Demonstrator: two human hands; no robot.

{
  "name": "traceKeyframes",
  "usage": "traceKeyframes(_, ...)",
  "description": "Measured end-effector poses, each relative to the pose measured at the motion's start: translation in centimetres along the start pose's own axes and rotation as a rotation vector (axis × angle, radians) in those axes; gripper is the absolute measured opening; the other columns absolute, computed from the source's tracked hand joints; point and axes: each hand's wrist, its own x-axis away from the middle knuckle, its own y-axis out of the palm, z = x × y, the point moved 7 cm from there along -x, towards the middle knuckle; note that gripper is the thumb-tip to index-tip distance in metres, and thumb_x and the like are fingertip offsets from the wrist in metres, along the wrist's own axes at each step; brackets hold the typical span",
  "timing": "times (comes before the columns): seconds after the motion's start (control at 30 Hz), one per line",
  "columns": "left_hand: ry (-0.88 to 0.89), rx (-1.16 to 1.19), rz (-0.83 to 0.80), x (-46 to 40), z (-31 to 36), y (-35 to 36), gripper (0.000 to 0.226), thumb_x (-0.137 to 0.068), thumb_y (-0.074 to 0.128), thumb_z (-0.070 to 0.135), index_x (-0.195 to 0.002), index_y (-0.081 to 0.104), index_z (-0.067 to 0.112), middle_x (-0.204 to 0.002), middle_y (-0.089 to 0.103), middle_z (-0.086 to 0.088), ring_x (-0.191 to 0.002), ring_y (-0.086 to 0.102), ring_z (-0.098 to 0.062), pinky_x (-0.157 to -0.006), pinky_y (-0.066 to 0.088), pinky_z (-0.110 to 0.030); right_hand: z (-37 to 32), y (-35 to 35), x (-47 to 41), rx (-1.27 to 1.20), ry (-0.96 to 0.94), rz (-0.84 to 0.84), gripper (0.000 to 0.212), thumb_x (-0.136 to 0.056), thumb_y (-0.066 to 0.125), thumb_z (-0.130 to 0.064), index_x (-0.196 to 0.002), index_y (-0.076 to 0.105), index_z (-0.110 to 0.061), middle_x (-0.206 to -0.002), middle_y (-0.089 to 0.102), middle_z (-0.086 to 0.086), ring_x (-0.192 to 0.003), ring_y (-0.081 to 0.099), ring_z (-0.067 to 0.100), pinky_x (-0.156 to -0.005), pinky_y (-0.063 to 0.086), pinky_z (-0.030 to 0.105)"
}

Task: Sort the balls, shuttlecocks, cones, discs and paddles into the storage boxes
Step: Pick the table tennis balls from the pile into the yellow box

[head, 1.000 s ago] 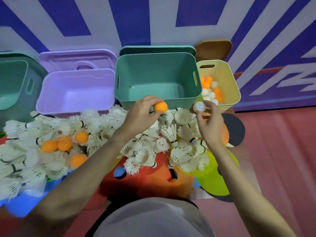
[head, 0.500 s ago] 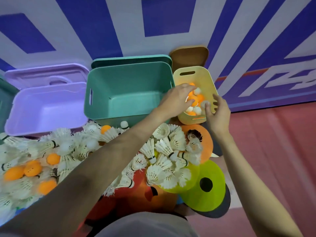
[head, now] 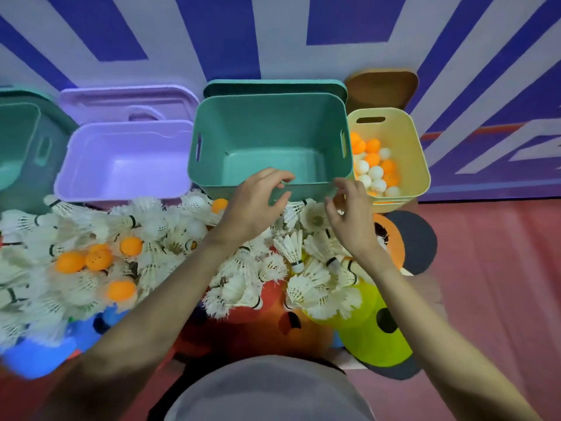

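Change: both hands have come back from over the yellow bin (head: 419, 165) and now hover in front of the teal box (head: 267, 147); the balls they carried a second ago are gone from our fingers.
Left hand (head: 258, 205): fingers loosely curled, holding nothing, above the near rim of the teal box.
Right hand (head: 352, 214): fingers relaxed and spread, empty, just beside the yellow bin.
Sorted so far: orange and white ping-pong balls (head: 375, 170) lie in the yellow bin; the teal box and purple box (head: 121, 165) hold nothing we can see.
Left to sort: orange balls (head: 97, 259) sit half buried among shuttlecocks (head: 291, 247), well left of us; green cone (head: 373, 329) and orange cones lie underneath.
Risk: reaching for a buried ball, we may snag feathers and drag shuttlecocks off the heap.
Risk: round balls could roll away if the pile shifts.
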Motion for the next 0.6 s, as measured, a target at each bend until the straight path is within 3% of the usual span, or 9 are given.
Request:
traceKeyframes(0.13, -0.097, -0.008, 0.065, 4.6, -4.2, -3.9, 0.025, -0.092, 0.062, 0.015, -0.116, 0.065, 0.013, -0.106, 0.067, 0.004, -0.093, 0.060, -0.008, -0.087, 0.051, -0.028, -3.7, 1.5, 1.5, 0.026, -0.053, 0.012, 0.029, -0.089, 0.057, -0.011, -0.118, 0.055, -0.005, -0.113, 0.052, 0.012, -0.103, 0.053, 0.027, -0.092, 0.042, 0.034)
traceKeyframes(0.27, -0.203, -0.061, 0.082, 8.1, -9.2, -6.5, 0.020, -0.090, 0.063, 0.016, -0.110, 0.066, 0.016, -0.106, 0.067, 0.002, -0.092, 0.062, -0.011, -0.083, 0.052, -0.034, -7.2, 4.0, 2.7, 0.032, -0.089, -0.070, 0.027, -0.089, 0.057, -0.012, -0.115, 0.057, -0.003, -0.108, 0.056, 0.012, -0.102, 0.054, 0.028, -0.088, 0.044, 0.037)
traceKeyframes(0.4, -0.271, -0.151, 0.008, 9.9, -13.1, -8.0, 0.025, -0.088, 0.064, 0.010, -0.113, 0.066, 0.014, -0.111, 0.066, -0.004, -0.098, 0.062, -0.020, -0.085, 0.049, -0.035, -11.1, 7.2, 4.0, 0.078, -0.194, -0.211, 0.030, -0.090, 0.056, -0.014, -0.119, 0.055, -0.005, -0.109, 0.055, 0.011, -0.104, 0.052, 0.025, -0.088, 0.042, 0.032)
traceKeyframes(0.6, -0.183, -0.263, -0.169, 9.9, -15.2, -7.6, 0.035, -0.084, 0.066, 0.005, -0.118, 0.064, 0.013, -0.122, 0.062, -0.006, -0.116, 0.053, -0.027, -0.092, 0.041, -0.037, -13.9, 11.0, 3.9, 0.173, -0.187, -0.294, 0.032, -0.090, 0.056, -0.015, -0.121, 0.056, -0.006, -0.110, 0.056, 0.011, -0.106, 0.052, 0.028, -0.090, 0.041, 0.035)
